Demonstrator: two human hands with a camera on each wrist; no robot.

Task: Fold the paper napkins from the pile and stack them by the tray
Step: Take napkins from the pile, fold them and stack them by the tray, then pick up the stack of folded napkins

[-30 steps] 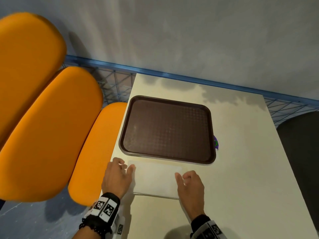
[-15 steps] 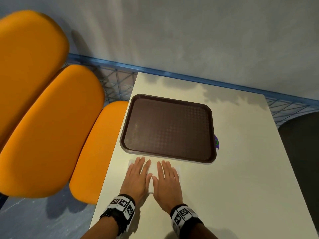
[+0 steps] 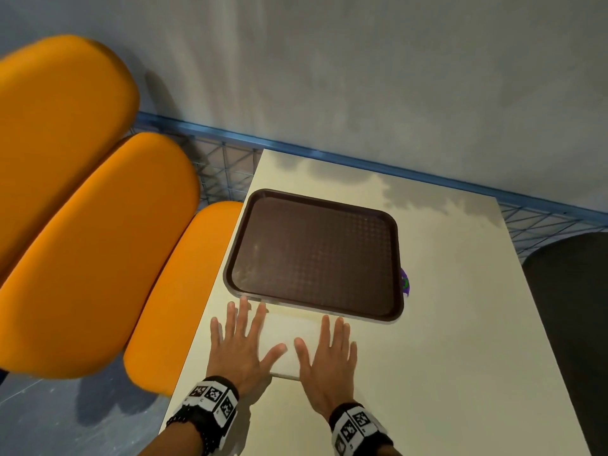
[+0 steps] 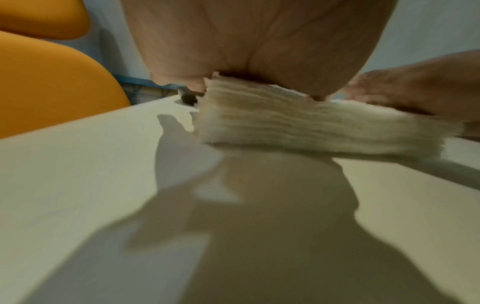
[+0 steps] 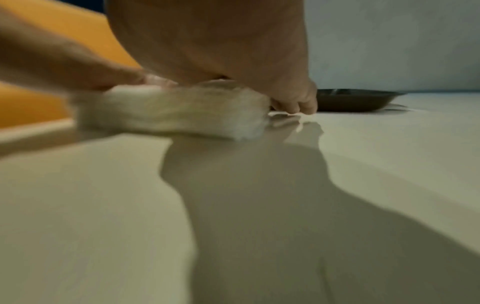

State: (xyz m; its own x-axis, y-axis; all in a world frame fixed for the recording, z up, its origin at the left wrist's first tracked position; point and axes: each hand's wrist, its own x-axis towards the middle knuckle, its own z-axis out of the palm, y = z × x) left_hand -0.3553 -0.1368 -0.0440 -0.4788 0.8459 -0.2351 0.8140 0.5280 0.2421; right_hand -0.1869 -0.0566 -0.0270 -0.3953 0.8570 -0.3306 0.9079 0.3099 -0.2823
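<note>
A stack of white paper napkins (image 3: 289, 334) lies on the cream table just in front of the empty brown tray (image 3: 316, 255). My left hand (image 3: 241, 337) presses flat on the stack's left part, fingers straight and spread, fingertips near the tray's rim. Flat on its right part lies my right hand (image 3: 329, 350). The left wrist view shows the layered edge of the stack (image 4: 311, 125) under the palm. In the right wrist view the stack (image 5: 176, 111) is blurred beneath the palm, with the tray (image 5: 355, 100) behind.
Orange padded seats (image 3: 82, 241) run along the table's left edge. A blue wire rail (image 3: 362, 162) and a grey wall stand behind the table. A small purple object (image 3: 405, 283) peeks out at the tray's right rim. A dark seat (image 3: 572, 324) is at the right.
My hands went from the napkin stack's two ends to lying flat together on its middle, then spread apart across its top. The fingers have straightened.
</note>
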